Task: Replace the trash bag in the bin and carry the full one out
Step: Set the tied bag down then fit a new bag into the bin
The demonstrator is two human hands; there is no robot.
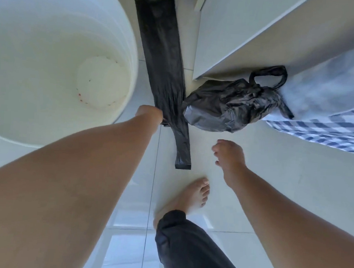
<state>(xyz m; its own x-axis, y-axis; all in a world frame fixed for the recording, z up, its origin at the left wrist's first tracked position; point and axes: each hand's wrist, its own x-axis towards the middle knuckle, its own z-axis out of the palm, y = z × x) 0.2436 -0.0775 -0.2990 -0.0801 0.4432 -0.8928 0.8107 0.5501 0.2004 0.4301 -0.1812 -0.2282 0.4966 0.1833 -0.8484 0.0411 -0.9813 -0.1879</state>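
The white bin [58, 66] stands unlined at the upper left, its pale inside bare down to the bottom, so the old bag is judged already out. That full bag [224, 107], black, crumpled and knotted with its handle loops up, sits on the tiled floor [262, 169] against the foot of a pale cabinet [249, 35], just beside a blue checked cloth [326, 131]. The fresh bag [161, 57] is a long flat folded black strip stretching from the top of the view down between the bin and the full bag; it has not been opened or fitted. What remains, then, is to shake the new bag out, line the bin, and carry the full one away. The left arm reaches straight forward and down, and the left hand [150, 114] is closed on the edge of the folded strip near its lower third, pinching the plastic; the fingers themselves are mostly hidden behind the wrist, so the exact grip is hard to make out. The right hand [230, 157] hangs lower and to the right, empty, fingers loosely curled and apart from both bags. A bare foot [189, 196] stands on the floor below the strip's end.
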